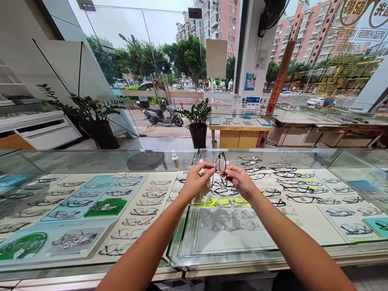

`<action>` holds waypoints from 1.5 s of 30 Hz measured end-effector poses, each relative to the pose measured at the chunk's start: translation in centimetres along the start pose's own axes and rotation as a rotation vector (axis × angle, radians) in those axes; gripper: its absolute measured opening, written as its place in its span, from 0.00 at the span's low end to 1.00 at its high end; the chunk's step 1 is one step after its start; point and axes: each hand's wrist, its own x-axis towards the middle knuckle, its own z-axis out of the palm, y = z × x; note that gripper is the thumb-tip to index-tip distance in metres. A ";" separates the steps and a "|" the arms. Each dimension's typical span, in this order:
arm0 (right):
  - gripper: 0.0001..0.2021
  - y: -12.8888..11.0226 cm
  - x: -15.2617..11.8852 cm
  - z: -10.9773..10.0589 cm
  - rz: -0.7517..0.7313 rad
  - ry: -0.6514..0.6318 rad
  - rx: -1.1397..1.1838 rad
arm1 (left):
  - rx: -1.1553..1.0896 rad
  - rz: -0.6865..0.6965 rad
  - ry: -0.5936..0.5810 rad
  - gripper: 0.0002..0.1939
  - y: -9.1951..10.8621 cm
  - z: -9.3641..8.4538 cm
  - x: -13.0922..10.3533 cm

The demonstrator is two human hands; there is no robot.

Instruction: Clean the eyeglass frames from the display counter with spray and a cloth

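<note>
Black-rimmed eyeglasses (225, 163), held up just right of centre in the view, above the glass-topped desk (212, 252); turned on edge, long side running roughly up and down. Right hand (242, 180): thumb and index fingers closed in a pinch at the right side of the eyewear. Rim or temple under the pinch, too small to tell. Left hand (195, 182): closed around a bunched beige cloth (205, 193), which hangs below the palm; fingertips at the left side of the eyewear. Cannot tell whether they grip it or only touch it.

Left of the hands, mid-view: a small white bottle (176, 160), upright, its cap on. Lower left and across the right: rows of other spectacles, apparently beneath the glass. A yellow strip (201, 201) lies below the hands. Behind, upper centre, a potted plant (198, 117) near the window.

Risks, as judged: the hold looks light, fingertips only, so a slip would drop the piece onto hard glass and could scratch a lens. Uneven pull between the two hands could spread a hinge or bend the slim rim. A bare fingertip sliding onto a lens would leave a smudge; grit in the cloth would scratch. A loose cloth corner could snag on a temple. The bottle seems tippable if the left forearm swings outward.
</note>
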 end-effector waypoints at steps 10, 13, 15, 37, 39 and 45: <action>0.15 0.1 0.1 -0.6 -0.065 -0.016 -0.180 | 0.525 0.230 0.348 0.15 -0.9 -2.7 0.2; 0.15 0.2 0.1 -0.7 -0.054 -0.037 -0.194 | 0.509 0.248 0.340 0.13 -0.7 -2.6 0.3; 0.16 0.1 0.1 -0.6 -0.039 -0.046 -0.202 | 0.483 0.242 0.336 0.13 -0.6 -2.5 0.3; 0.17 -1.1 -0.3 -0.5 0.052 -0.132 0.174 | 0.548 0.450 0.102 0.13 0.3 -0.4 -0.9; 0.17 -1.1 -0.4 -0.5 0.035 -0.137 0.181 | 0.603 0.455 -0.105 0.16 0.0 0.2 -1.0; 0.13 -1.3 -0.5 -0.6 0.006 -0.143 0.278 | 0.645 0.417 -0.127 0.13 -0.2 0.5 -1.1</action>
